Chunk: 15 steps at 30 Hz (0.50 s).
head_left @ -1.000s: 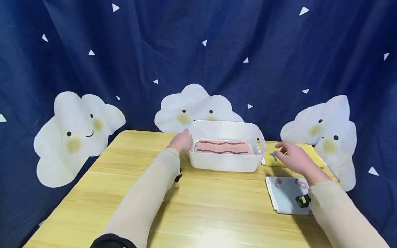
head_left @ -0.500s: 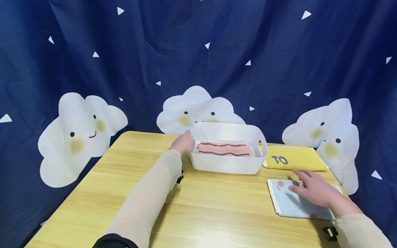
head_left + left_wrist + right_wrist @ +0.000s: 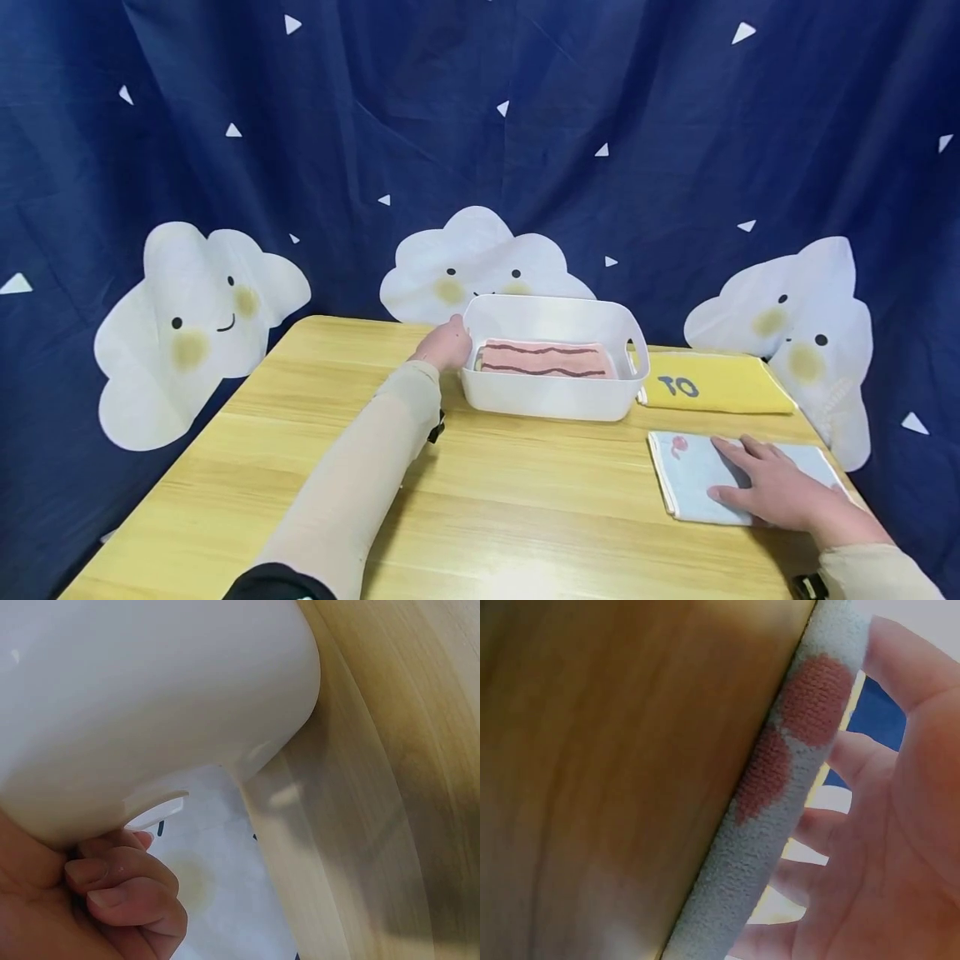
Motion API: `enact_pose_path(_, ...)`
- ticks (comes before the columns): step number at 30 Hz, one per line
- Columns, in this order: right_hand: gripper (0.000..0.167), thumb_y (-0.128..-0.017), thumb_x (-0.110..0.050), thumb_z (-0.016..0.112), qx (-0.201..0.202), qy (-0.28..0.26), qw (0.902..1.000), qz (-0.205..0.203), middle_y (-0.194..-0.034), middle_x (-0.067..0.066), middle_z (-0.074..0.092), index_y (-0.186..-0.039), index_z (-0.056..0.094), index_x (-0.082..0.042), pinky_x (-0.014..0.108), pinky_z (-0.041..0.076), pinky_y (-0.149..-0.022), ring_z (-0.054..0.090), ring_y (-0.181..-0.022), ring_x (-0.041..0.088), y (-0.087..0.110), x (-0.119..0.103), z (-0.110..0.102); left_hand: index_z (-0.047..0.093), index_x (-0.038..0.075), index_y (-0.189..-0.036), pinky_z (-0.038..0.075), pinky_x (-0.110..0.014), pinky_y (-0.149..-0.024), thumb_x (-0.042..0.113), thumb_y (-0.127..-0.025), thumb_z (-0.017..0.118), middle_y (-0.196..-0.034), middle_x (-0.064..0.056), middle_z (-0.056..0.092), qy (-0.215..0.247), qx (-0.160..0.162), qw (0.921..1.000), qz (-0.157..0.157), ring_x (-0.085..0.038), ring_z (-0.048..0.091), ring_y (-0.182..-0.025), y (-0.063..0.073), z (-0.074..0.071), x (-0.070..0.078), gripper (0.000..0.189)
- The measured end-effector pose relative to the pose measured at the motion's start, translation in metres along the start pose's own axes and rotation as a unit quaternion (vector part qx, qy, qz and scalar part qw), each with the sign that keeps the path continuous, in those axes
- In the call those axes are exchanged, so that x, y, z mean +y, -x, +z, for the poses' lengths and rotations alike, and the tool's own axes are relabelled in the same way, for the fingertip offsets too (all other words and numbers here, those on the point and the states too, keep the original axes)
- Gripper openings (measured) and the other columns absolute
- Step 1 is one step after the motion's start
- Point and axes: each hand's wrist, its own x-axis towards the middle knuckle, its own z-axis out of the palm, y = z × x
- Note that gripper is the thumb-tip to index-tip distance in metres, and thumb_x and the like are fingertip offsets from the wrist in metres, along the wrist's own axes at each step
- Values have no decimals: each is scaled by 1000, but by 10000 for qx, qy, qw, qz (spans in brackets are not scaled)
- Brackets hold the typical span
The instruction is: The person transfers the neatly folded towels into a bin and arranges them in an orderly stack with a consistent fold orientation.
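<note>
The light-blue towel [image 3: 693,483], folded flat, lies at the right side of the desk [image 3: 525,508], toward the near side. My right hand [image 3: 783,492] rests on its top with fingers spread and straight, not pinching it; from the right wrist, two reddish-pink patches show on the towel's folded edge. Just beyond it, on the far right, lies a folded yellow towel [image 3: 723,383] with "TO" lettered in blue near its left end. Left of that stands a white basket [image 3: 543,398], upright at the far side, with a folded pink towel [image 3: 543,358] bearing dark wavy stripes lying inside. My left hand [image 3: 444,345] grips the basket's left end, fingers curled at the handle opening. Behind the desk hangs a navy curtain [image 3: 450,83] printed with smiling clouds and white triangles.
</note>
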Motion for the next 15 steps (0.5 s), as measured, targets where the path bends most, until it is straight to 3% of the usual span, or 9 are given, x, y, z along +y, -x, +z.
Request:
enact_pose_path(7,88,-88,-61,67,211,182,9994,-225,-139,46,36,-145,47,3,76,37,-89,30,-123,72,-1,-15,0,29,-5,-150,47,-47,-99,27,-111,27,-133,-23,57,-60,13,10000,49,-30,59,-111,-1,-3,-1,50)
enact_pose_path(15,95,-87,-71,62,-168,246,9995,-139,-145,42,33,-150,45,-2,76,37,-89,28,-126,70,-3,-50,2,29,-5,-149,47,-48,-99,26,-110,28,-134,-24,56,14,-87,9999,66,-31,59,-113,-1,-3,0,50)
